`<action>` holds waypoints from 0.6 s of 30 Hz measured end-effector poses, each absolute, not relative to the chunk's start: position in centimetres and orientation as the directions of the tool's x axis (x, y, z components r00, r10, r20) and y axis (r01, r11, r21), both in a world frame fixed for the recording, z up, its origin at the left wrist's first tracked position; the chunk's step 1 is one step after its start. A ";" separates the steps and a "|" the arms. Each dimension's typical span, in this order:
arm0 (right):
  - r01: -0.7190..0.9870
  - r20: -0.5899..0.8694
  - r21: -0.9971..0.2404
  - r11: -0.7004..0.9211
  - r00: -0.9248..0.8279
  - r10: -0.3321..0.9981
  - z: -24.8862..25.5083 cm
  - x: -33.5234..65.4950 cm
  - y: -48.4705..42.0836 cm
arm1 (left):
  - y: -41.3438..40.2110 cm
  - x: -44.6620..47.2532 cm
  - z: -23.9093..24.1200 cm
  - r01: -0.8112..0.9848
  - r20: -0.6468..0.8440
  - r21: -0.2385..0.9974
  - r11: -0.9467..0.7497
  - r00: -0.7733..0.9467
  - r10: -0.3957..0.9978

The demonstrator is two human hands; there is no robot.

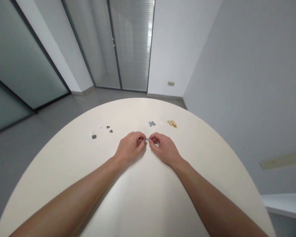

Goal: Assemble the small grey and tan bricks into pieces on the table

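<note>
Between my two hands, over the middle of the table, is a small thin grey piece (147, 139). My left hand (132, 144) pinches its left end between thumb and forefinger. The thumb and fingertips of my right hand (164, 146) close on its right end. My fingers cover most of the piece, so its full shape is hidden. Just beyond my right hand lie several blue-grey pieces (152, 123), a few white pieces (161, 123) and several tan pieces (172, 123).
On the round white table (143, 204), left of my hands, are a dark grey piece (94, 137), small black pieces (111, 131) and a white piece (100, 126). The curved far edge faces a glass partition (130, 46). A wall (256, 72) rises at the right.
</note>
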State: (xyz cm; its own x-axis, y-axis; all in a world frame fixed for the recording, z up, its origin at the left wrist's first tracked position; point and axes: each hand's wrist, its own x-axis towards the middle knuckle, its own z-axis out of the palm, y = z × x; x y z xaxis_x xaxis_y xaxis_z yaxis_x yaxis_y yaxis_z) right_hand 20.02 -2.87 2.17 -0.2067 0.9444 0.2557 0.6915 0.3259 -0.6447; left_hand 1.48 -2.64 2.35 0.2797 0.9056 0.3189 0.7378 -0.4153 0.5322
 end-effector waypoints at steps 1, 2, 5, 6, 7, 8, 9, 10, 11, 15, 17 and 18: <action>0.691 0.253 -0.646 0.324 -0.207 0.945 2.2 20.0 -2.9 | -2.7 1.5 2.4 0.736 0.319 0.532 -0.419 0.284 0.904; 0.691 0.252 -0.646 0.325 -0.209 0.945 2.2 20.0 -2.9 | -2.7 1.5 2.4 0.735 0.320 0.530 -0.423 0.288 0.903; 0.687 0.259 -0.647 0.331 -0.211 0.943 2.1 20.0 -2.9 | -2.7 1.5 2.4 0.734 0.318 0.528 -0.427 0.295 0.901; 0.685 0.261 -0.648 0.333 -0.211 0.942 2.1 20.0 -2.9 | -2.7 1.5 2.4 0.733 0.317 0.529 -0.428 0.297 0.901; 0.684 0.262 -0.648 0.334 -0.212 0.941 2.1 20.0 -2.9 | -2.7 1.5 2.4 0.730 0.316 0.531 -0.430 0.300 0.900; 0.684 0.263 -0.649 0.335 -0.211 0.941 2.2 20.0 -2.9 | -2.7 1.5 2.3 0.727 0.316 0.534 -0.432 0.303 0.899; 0.684 0.263 -0.649 0.334 -0.209 0.942 2.2 20.0 -2.9 | -2.7 1.5 2.3 0.724 0.317 0.535 -0.435 0.305 0.898; 0.685 0.264 -0.648 0.333 -0.208 0.942 2.2 20.0 -2.9 | -2.7 1.5 2.2 0.722 0.319 0.536 -0.438 0.308 0.896; 0.687 0.263 -0.647 0.331 -0.207 0.942 2.2 20.0 -2.9 | -2.6 1.5 2.2 0.720 0.320 0.536 -0.441 0.311 0.895; 0.687 0.258 -0.649 0.326 -0.204 0.944 2.2 20.0 -2.9 | -2.6 1.4 2.1 0.718 0.318 0.535 -0.446 0.318 0.893; 0.688 0.257 -0.649 0.325 -0.204 0.945 2.1 20.0 -2.9 | -2.6 1.4 2.1 0.719 0.319 0.530 -0.449 0.321 0.892; 0.688 0.257 -0.649 0.325 -0.204 0.945 2.1 20.0 -2.9 | -2.6 1.4 2.1 0.719 0.321 0.528 -0.451 0.323 0.890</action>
State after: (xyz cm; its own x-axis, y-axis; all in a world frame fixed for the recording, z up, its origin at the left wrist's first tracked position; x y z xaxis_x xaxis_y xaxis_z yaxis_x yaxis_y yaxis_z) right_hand 20.00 -2.87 2.12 -0.2039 0.9447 0.2569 0.6883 0.3249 -0.6485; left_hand 1.37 -2.56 2.08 0.3234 0.8903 0.3205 0.7191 -0.4514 0.5283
